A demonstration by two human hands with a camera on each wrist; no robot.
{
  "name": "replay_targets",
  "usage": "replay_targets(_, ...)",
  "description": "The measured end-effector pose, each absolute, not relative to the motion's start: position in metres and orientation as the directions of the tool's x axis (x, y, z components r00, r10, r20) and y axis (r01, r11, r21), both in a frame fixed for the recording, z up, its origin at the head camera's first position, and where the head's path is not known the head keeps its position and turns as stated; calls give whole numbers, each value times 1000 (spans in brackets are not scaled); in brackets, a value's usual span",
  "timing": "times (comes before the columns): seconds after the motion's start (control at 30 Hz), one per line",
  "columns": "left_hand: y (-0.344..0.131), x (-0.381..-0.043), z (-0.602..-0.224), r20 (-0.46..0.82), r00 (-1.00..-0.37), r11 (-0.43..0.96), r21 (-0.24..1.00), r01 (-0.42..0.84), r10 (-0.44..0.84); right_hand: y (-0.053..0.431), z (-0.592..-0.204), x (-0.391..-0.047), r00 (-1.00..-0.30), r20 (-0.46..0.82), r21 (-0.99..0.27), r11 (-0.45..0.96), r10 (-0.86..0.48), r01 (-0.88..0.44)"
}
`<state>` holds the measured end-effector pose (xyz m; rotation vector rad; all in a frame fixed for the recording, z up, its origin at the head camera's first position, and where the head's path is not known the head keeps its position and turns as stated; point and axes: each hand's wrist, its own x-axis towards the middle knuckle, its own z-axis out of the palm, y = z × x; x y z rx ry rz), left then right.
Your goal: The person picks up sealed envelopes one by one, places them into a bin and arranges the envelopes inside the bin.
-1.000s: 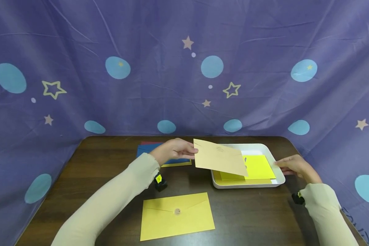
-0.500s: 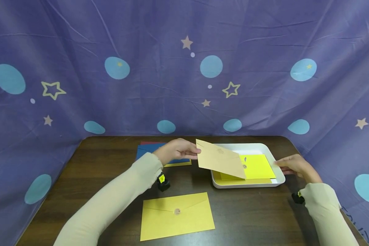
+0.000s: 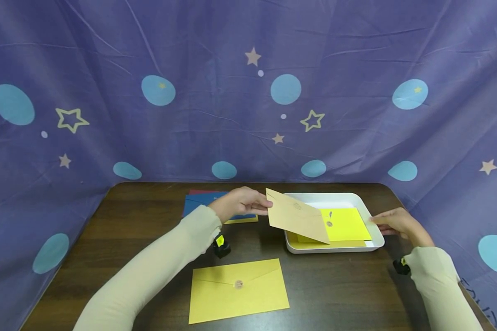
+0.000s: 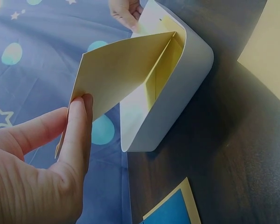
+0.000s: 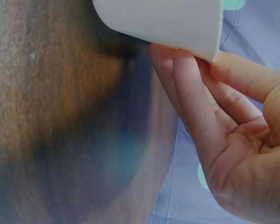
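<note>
My left hand [image 3: 243,202] pinches the left edge of a tan envelope [image 3: 296,218] between thumb and fingers. The envelope slants down to the right, and its far end reaches into a white tray [image 3: 335,197]. Inside the tray lie a bright yellow envelope [image 3: 348,224] and a darker yellow one partly under it. At the tray's right side my right hand [image 3: 399,224] grips the rim, thumb on top and fingers beneath, as the right wrist view shows. In the left wrist view the tan envelope [image 4: 116,70] is held up on edge over the tray wall [image 4: 177,98].
A yellow envelope [image 3: 239,299] with a round seal lies flat on the brown table [image 3: 331,289] nearer the front. Behind my left hand sits a stack with a blue envelope [image 3: 199,201], red and yellow edges showing. A patterned purple cloth [image 3: 215,92] hangs behind the table.
My left hand has shifted slightly right, and the tan envelope tilts more steeply, with its lower end drawn slightly left and down. More of the bright yellow envelope shows. The right hand stays put.
</note>
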<state>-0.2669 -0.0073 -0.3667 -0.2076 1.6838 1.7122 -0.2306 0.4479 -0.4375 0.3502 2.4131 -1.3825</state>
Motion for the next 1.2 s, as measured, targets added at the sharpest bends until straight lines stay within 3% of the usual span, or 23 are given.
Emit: replay_targets(1.2, 18, -265, -381, -583, -744, 130, 808, -575, 326, 447, -439, -230, -918, -396, -809, 467, 18, 358)
